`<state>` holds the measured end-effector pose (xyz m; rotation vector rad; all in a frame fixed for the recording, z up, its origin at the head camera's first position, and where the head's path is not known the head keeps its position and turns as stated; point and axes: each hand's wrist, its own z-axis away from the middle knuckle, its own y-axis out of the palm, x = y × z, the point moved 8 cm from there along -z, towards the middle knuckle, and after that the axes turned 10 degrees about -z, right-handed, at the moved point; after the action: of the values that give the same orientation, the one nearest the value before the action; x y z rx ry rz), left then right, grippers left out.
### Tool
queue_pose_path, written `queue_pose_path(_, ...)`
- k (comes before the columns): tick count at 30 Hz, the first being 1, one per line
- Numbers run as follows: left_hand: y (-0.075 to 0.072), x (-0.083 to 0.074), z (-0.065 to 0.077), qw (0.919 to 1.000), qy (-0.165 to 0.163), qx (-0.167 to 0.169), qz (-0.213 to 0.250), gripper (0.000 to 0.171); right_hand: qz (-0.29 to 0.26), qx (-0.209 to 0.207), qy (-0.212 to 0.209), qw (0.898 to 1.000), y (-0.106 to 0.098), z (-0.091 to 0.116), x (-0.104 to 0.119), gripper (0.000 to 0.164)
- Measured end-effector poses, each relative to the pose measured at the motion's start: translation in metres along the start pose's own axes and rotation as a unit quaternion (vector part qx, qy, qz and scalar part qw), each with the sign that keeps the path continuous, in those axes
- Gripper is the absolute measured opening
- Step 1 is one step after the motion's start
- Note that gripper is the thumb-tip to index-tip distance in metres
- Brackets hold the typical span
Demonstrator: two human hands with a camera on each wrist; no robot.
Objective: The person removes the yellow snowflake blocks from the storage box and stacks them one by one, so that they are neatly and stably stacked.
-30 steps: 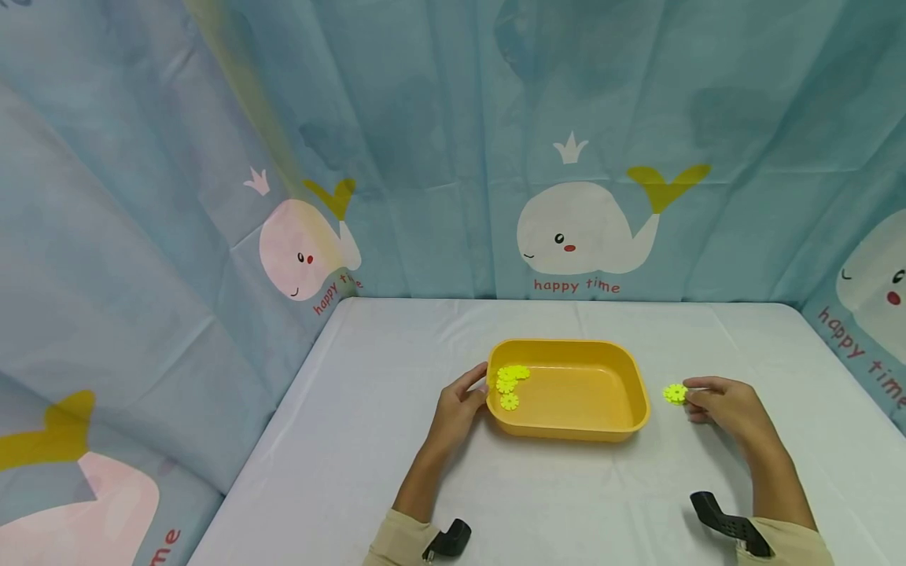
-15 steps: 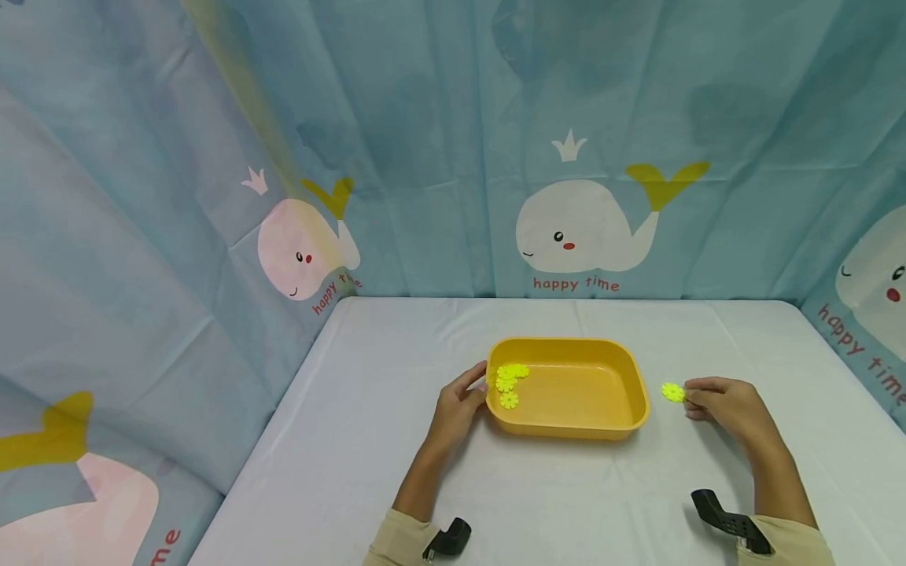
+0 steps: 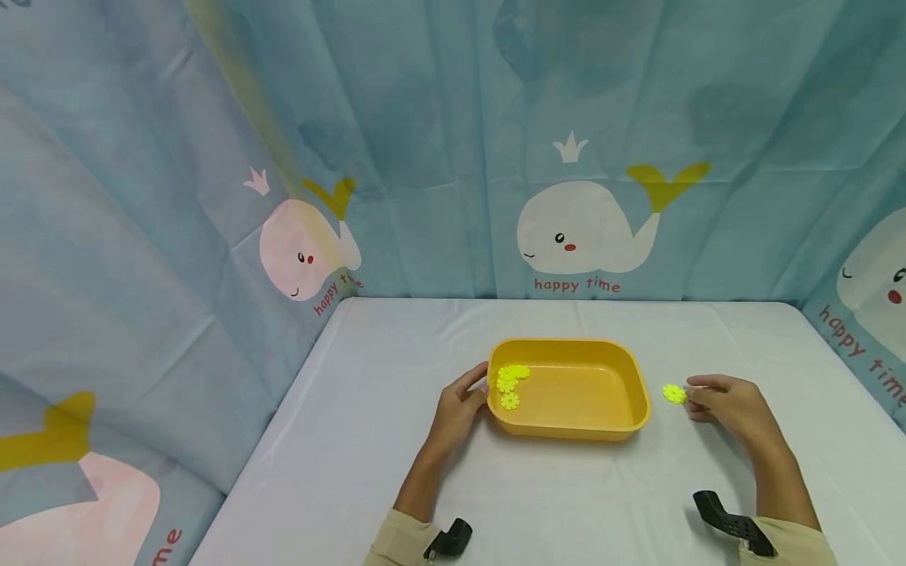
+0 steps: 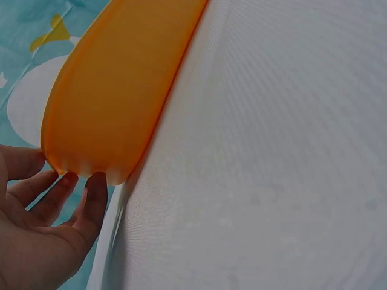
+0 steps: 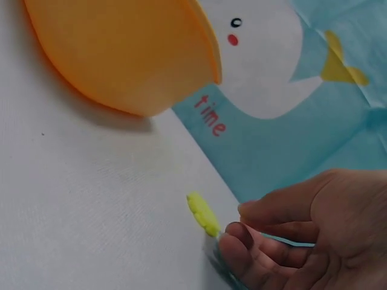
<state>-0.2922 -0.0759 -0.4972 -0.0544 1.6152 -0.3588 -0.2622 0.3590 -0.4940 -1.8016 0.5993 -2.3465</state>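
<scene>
A yellow plastic tray (image 3: 576,397) sits on the white table. My left hand (image 3: 455,413) grips its left end; in the left wrist view the fingertips (image 4: 95,181) lie along the outer end wall and one digit reaches the rim. To the right of the tray, my right hand (image 3: 729,405) pinches a neon-yellow, flower-shaped plastic disc (image 3: 674,394) with a notched edge. The right wrist view shows the disc (image 5: 202,214) nearly edge-on, just past the fingertips (image 5: 234,244). Several matching discs (image 3: 507,380) lie inside the tray at its left end.
A white cloth covers the table (image 3: 566,503). Behind it and along the left side hangs a blue curtain (image 3: 439,236) with printed whales, meeting the table's back edge. Both wrists carry black camera mounts (image 3: 732,523) over beige sleeves.
The disc in my right hand has tilted slightly, so its holes show less than one second ago. My left hand and the tray have stayed in place.
</scene>
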Motion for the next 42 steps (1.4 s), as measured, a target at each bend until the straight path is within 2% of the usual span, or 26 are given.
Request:
queue_pose_path(7, 0.001, -0.001, 0.001, 0.9999, 0.002, 0.001, 0.016, 0.049, 0.012, -0.017, -0.033, 0.999, 0.001, 0.004, 0.016, 0.052)
queue_pose_path(15, 0.0, -0.001, 0.001, 0.9998, 0.0, 0.002, 0.017, 0.049, -0.007, -0.021, -0.09, 0.996, 0.011, 0.011, 0.04, 0.052)
queue_pose_path(24, 0.001, -0.001, 0.001, 0.9998, -0.003, 0.003, 0.018, 0.049, -0.041, -0.014, -0.157, 0.987, 0.028, 0.019, 0.07, 0.048)
queue_pose_path(32, 0.001, -0.001, 0.001, 0.9999, -0.003, 0.002, 0.013, 0.049, -0.05, 0.018, -0.203, 0.978, 0.057, 0.028, 0.091, 0.038)
queue_pose_path(42, 0.001, -0.001, 0.0, 0.9998, -0.011, -0.004, 0.013, 0.048, -0.045, 0.072, -0.209, 0.974, 0.094, 0.025, 0.107, 0.039)
